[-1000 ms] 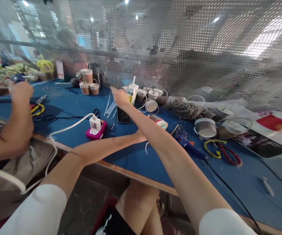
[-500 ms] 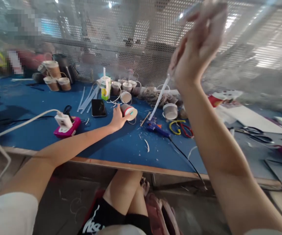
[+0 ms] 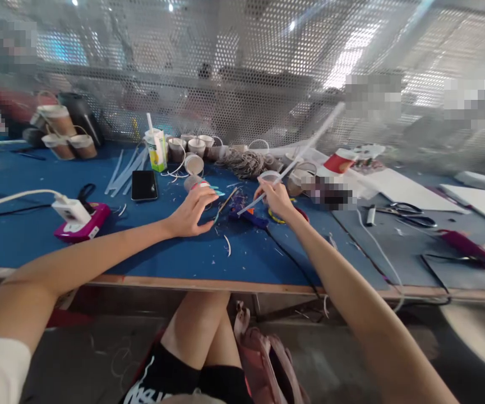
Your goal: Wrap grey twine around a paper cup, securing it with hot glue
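A long translucent white glue stick [image 3: 320,133] slants up to the right, with the fingers of my right hand [image 3: 278,197] closed round its lower part. Its lower end is at the blue glue gun [image 3: 251,219], which lies on the table; whether the two touch I cannot tell. My left hand [image 3: 189,214] is open, thumb and fingers apart, just above the table. Right behind its fingers lies a small cup [image 3: 192,181] with a red band, partly hidden by them. A thin wooden stick [image 3: 228,197] lies between the hands.
On the blue table [image 3: 149,255] are a phone [image 3: 144,185], a juice carton [image 3: 156,150], loose glue sticks [image 3: 129,173], several small cups [image 3: 197,147] and a twine heap [image 3: 246,163]. A pink power strip [image 3: 83,223] stands left, scissors [image 3: 412,214] right. The gun's black cord [image 3: 290,258] crosses the front edge.
My right hand has come down from high up with the glue stick, to beside the glue gun. My left hand has let go of the red-banded cup and opened.
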Motion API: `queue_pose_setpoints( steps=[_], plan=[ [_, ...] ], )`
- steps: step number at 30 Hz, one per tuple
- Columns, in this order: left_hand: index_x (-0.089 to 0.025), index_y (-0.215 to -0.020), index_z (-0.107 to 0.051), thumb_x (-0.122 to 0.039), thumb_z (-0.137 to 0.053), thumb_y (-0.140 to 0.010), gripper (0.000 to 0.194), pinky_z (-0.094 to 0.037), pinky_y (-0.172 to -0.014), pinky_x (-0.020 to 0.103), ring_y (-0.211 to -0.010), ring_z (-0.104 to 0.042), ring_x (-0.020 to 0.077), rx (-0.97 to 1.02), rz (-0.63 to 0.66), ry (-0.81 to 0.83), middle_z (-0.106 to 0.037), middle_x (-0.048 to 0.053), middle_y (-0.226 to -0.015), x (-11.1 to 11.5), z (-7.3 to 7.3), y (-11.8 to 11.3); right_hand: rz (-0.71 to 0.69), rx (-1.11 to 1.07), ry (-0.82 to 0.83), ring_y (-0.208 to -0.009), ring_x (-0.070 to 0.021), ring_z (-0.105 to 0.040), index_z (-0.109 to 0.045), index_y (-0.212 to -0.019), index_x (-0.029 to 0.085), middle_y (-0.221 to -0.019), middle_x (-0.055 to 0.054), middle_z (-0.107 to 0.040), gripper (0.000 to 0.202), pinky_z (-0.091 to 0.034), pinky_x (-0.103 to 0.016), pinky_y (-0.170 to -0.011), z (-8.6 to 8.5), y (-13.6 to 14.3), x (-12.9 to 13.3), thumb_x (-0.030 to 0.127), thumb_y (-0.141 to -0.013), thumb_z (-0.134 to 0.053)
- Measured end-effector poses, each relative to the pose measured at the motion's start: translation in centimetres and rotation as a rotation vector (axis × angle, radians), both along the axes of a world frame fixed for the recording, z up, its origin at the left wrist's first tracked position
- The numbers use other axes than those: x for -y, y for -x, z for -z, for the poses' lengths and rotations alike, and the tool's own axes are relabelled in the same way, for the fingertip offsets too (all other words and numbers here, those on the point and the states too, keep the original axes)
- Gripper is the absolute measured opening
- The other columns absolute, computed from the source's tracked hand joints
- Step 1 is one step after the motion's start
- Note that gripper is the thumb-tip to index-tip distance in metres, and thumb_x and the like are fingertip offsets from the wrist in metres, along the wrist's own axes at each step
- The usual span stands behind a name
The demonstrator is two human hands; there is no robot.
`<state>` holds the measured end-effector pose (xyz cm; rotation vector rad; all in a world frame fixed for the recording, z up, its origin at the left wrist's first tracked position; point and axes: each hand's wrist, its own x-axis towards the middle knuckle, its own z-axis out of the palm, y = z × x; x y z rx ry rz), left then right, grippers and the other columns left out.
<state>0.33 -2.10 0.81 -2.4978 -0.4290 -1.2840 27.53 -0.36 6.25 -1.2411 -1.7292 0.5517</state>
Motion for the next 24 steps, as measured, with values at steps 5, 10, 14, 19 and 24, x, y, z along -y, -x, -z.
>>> queue_pose_setpoints(
  steps=[5, 10, 14, 19, 24],
  plan=[
    [-0.010, -0.119, -0.045, -0.032, -0.056, -0.090, 0.038, -0.056, -0.084, 0.041, -0.099, -0.061, 0.0244, -0.054, -0.029, -0.096, -0.060, 0.014, -0.104, -0.2, -0.2, -0.3, 0.051, -0.193, -0.001, -0.024, -0.0070, -0.032, -0.055, -0.055, 0.021, -0.030, 0.005, -0.038, 0.069, -0.023, -0.023, -0.030, -0.6, -0.6, 0.7, 0.084, -0.076, -0.038],
    [-0.009, -0.124, -0.048, -0.023, -0.045, -0.096, 0.032, -0.050, -0.095, 0.035, -0.118, -0.059, 0.0258, -0.511, -0.051, -0.004, -0.062, 0.017, -0.122, 1.4, -1.9, -5.5, 0.169, -0.328, -0.205, -0.030, -0.0069, -0.041, -0.052, -0.060, 0.022, -0.037, 0.006, -0.046, 0.063, -0.029, -0.021, -0.032, -0.7, -1.0, 0.3, 0.083, -0.072, -0.046],
    [-0.008, -0.133, -0.045, -0.004, -0.026, -0.094, 0.043, -0.049, -0.087, 0.033, -0.104, -0.066, 0.0231, -0.726, -0.168, 0.188, -0.066, 0.018, -0.114, 3.1, -4.3, -11.6, 0.315, -0.397, -0.338, -0.029, -0.0073, -0.039, -0.052, -0.059, 0.022, -0.038, 0.006, -0.046, 0.065, -0.030, -0.022, -0.031, -0.3, -2.2, -0.7, 0.086, -0.070, -0.044],
    [-0.005, -0.123, -0.056, -0.004, -0.035, -0.093, 0.037, -0.044, -0.088, 0.035, -0.115, -0.061, 0.0288, -0.795, -0.231, 0.247, -0.061, 0.023, -0.122, 1.8, -5.6, -15.2, 0.373, -0.435, -0.405, -0.029, -0.0079, -0.039, -0.049, -0.060, 0.023, -0.040, 0.005, -0.045, 0.060, -0.030, -0.023, -0.031, -0.6, -3.5, -0.9, 0.081, -0.076, -0.042],
    [-0.004, -0.123, -0.055, -0.017, -0.056, -0.090, 0.036, -0.044, -0.083, 0.033, -0.100, -0.068, 0.0282, -0.841, -0.232, 0.299, -0.070, 0.020, -0.102, 0.0, -7.6, -15.1, 0.333, -0.480, -0.548, -0.034, -0.0097, -0.046, -0.047, -0.064, 0.024, -0.051, 0.002, -0.049, 0.049, -0.033, -0.025, -0.031, -2.5, -3.5, 0.2, 0.067, -0.088, -0.039]
  ],
)
